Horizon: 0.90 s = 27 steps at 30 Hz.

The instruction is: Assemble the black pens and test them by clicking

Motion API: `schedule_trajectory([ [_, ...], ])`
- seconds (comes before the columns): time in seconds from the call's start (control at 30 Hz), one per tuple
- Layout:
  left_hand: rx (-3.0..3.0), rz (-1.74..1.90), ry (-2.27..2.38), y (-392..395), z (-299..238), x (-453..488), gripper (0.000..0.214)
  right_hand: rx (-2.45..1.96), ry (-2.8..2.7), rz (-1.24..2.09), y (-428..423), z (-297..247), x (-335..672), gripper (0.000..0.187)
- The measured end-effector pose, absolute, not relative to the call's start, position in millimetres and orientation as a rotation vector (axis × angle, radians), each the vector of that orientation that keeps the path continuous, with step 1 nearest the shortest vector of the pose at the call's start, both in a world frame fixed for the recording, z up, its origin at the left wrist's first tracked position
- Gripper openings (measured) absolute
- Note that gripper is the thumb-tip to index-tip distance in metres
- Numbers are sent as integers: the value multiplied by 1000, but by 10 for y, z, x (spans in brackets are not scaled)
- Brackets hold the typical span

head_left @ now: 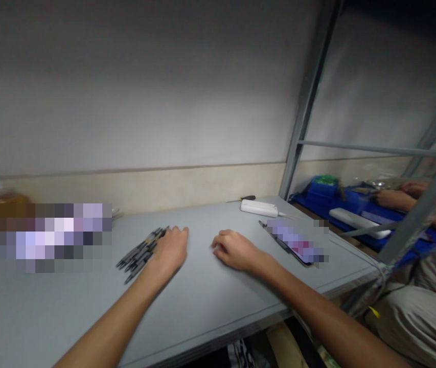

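Several dark grey pens [137, 259] lie side by side in a loose, slanted bunch on the grey table [187, 317]. At their right end rests my left hand [172, 246], palm down and open. Its fingers reach forward, and it covers part of the bunch; whether it presses on a pen is hidden. To the right, across a gap of bare tabletop, my right hand [236, 250] rests on its side. Its fingers are loosely curled, with a gap to the thumb and nothing visible between them.
A blurred-out flat item with a dark edge [294, 243] lies at right beside a pen [262, 225]. Behind are a white power strip [259, 208] and a screwdriver [247, 198]. A metal frame [305, 112] separates a co-worker's hands [394, 198] and blue surface.
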<state>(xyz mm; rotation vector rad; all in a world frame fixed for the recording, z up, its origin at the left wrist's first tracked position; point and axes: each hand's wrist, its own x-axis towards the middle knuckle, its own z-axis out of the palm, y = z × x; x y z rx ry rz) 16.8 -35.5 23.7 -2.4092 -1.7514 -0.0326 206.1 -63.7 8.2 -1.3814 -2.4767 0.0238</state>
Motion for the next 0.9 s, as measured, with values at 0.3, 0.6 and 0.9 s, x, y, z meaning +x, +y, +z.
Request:
schedule_trajectory([
  [0.3,-2780,-844,-1546,-218,28,304,30,-1322,-2447,-94,-318,-9,1788,21],
  [0.6,-2855,-629,-1363,-140,83,178,20,-1491,-2286,-90,-252,61,1999,25],
  [0.9,-2808,-553,-1217,-185,133,267,25,-1718,-2304,-336,-431,81,1756,27],
])
